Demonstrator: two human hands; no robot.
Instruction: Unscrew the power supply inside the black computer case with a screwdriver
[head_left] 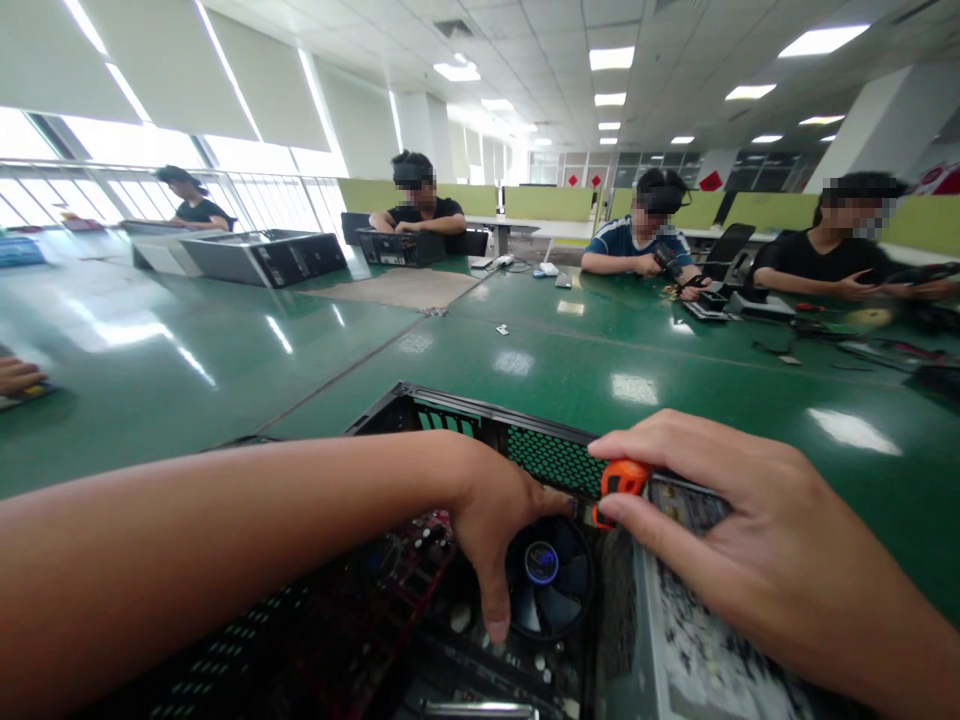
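My left hand (495,510) reaches into a black computer case (480,405), over the left side of a round black cooling fan (559,590) with a blue hub. Its thumb points down and a finger stretches to the fan's far edge, spread apart; the other fingers are hidden. My right hand (720,530) pinches the orange-and-black handle of a screwdriver (624,480) between thumb and fingers, just right of the fan. No shaft shows. Beneath that hand lies a metal drive or power unit (697,650) with a worn label. A red circuit board (405,560) sits left of the fan.
The green table (525,350) stretches ahead. Another computer case (262,255) and a brown mat (405,288) lie at the back left. Several co-workers sit along the far side, one (645,235) holding a dark tool. Cables (877,350) lie at the right; another person's hand (19,375) shows far left.
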